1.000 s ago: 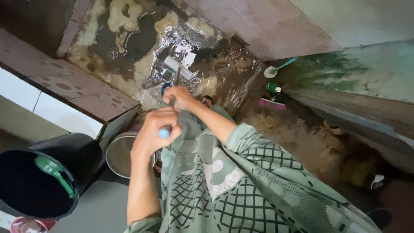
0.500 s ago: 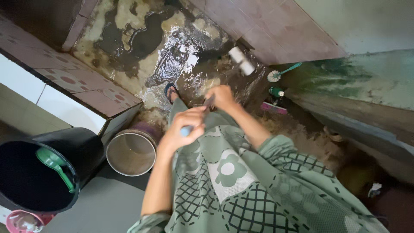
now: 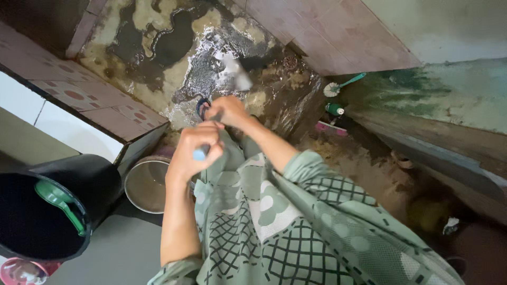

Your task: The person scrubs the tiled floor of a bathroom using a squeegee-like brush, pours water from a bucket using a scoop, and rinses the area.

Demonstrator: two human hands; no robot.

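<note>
My left hand (image 3: 193, 150) is closed around the blue end of a long broom handle (image 3: 200, 153). My right hand (image 3: 227, 111) grips the same handle further down. The white brush head (image 3: 236, 71) is blurred over the wet, stained floor (image 3: 174, 47) ahead of me. A foot in a blue sandal (image 3: 203, 108) shows just beyond my hands. I wear a green patterned garment (image 3: 274, 221).
A large black bucket (image 3: 50, 211) with a green dipper (image 3: 60, 203) stands at lower left, a smaller metal pail (image 3: 148, 184) beside it. A tiled ledge (image 3: 79, 95) runs along the left. A toilet brush (image 3: 338, 86), a green bottle (image 3: 334, 109) and a pink scrub brush (image 3: 330, 127) lie by the right wall.
The brush head has swung back from the right toward the left across the wet floor, and both hands have shifted left with the handle.
</note>
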